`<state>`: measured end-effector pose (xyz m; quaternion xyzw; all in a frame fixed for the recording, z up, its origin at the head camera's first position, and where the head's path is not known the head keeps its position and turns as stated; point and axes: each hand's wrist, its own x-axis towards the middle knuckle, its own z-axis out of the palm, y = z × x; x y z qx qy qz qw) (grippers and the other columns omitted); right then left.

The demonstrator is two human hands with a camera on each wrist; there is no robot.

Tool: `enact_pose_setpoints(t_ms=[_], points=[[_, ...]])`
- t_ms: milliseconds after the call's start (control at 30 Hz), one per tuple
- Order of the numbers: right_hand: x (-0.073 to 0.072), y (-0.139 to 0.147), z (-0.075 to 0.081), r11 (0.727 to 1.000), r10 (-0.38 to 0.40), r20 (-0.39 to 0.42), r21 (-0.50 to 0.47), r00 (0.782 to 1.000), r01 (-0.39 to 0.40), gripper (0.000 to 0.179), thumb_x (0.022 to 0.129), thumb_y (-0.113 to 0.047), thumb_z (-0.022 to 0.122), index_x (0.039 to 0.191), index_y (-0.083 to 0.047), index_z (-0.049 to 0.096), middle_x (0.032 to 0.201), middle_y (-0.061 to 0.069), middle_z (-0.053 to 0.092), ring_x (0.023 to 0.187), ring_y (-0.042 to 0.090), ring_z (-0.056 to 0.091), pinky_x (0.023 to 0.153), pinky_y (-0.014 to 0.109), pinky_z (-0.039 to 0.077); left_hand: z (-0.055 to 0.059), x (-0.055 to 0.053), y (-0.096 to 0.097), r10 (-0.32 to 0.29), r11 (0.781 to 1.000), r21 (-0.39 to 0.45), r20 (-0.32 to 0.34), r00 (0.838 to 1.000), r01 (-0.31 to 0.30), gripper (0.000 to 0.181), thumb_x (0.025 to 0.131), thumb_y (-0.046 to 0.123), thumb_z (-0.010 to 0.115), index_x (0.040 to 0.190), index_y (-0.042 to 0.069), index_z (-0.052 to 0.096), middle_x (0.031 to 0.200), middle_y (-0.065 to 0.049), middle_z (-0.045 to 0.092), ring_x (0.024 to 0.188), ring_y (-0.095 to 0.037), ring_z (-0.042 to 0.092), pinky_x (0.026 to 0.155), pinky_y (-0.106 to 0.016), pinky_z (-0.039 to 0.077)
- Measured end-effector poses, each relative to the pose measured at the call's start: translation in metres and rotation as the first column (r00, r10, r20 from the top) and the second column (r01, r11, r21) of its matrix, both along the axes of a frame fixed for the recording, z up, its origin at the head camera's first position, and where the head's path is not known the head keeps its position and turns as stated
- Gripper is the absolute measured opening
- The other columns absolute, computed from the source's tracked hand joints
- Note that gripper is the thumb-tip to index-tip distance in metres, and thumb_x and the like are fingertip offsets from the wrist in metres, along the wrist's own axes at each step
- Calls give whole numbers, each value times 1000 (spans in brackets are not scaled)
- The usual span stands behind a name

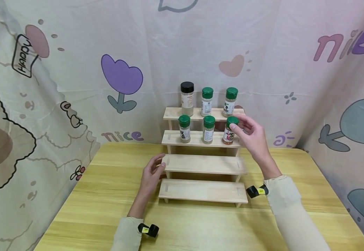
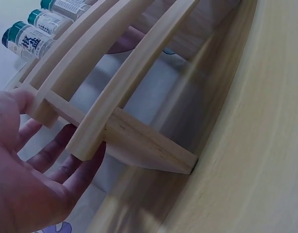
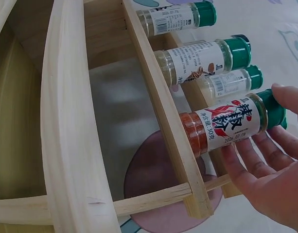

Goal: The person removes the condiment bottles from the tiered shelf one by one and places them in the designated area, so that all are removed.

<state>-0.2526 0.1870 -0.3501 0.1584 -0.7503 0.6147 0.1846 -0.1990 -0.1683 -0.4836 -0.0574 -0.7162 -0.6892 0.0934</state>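
A four-step wooden rack (image 1: 203,191) stands on the table. At the right end of its second step from the top, my right hand (image 1: 254,139) holds a spice jar of red chili powder (image 3: 229,124) by its green cap, thumb on the cap and fingers along the far side. The jar's base is right at the shelf. My left hand (image 1: 150,174) grips the left end of the rack, fingers (image 2: 51,153) under the step's edge. Two green-capped jars, one at the left (image 1: 185,134) and one in the middle (image 1: 208,134), share that step.
On the top step stand a taller black-capped jar (image 1: 187,99) and two green-capped jars, one in the middle (image 1: 206,104) and one at the right (image 1: 229,104). A printed cloth (image 1: 175,45) hangs behind the wooden table (image 1: 90,209).
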Motion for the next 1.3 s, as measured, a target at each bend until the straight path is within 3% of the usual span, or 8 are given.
enact_pose_setpoints(t_ms=[233, 433, 700, 867, 1033, 1300], points=[[8, 0, 6, 998, -54, -1, 13, 999, 54, 43, 97, -22, 74, 133, -1, 65, 118, 4, 69, 106, 13, 64, 94, 18, 50, -2, 0, 1, 8, 1000, 1, 2, 1000, -8, 37, 104, 11, 60, 141, 11, 59, 136, -16, 59, 121, -29, 58, 94, -26, 53], [25, 7, 7, 994, -53, -34, -99, 998, 49, 36, 95, -11, 74, 128, 2, 66, 113, 4, 69, 104, 16, 66, 91, 18, 53, -3, 0, 3, 4, 1000, 1, 2, 1000, -4, 37, 105, 11, 58, 142, 10, 57, 135, -19, 59, 118, -26, 59, 94, -28, 53], [52, 25, -7, 981, -90, -62, -180, 994, 78, 33, 93, -1, 74, 124, 5, 66, 112, 9, 69, 103, 17, 67, 91, 19, 53, -4, 1, 0, -1, 1000, 23, 10, 1000, 1, 37, 105, 10, 58, 142, 13, 58, 135, -17, 60, 116, -27, 61, 90, -31, 56], [60, 41, -20, 956, -150, -43, -262, 988, 134, 32, 92, 4, 72, 124, 7, 66, 111, 9, 68, 102, 17, 66, 88, 18, 54, -4, -2, 1, -7, 1000, 10, -5, 1000, 7, 37, 106, 11, 57, 142, 12, 58, 136, -17, 59, 118, -28, 60, 92, -31, 55], [59, 55, -35, 936, -209, -3, -290, 978, 199, 32, 91, 5, 72, 123, 7, 67, 111, 8, 66, 101, 17, 64, 85, 16, 54, -3, -1, 1, -1, 1000, 8, -11, 1000, 1, 36, 105, 10, 57, 141, 12, 58, 136, -16, 59, 119, -28, 60, 91, -30, 55], [43, 70, -62, 906, -290, 85, -296, 953, 302, 34, 89, 1, 78, 121, 4, 70, 113, 6, 64, 105, 15, 62, 84, 13, 52, -4, 0, 1, 4, 1000, 7, -23, 1000, -4, 37, 105, 10, 57, 142, 10, 57, 136, -17, 59, 117, -25, 60, 90, -28, 55]])
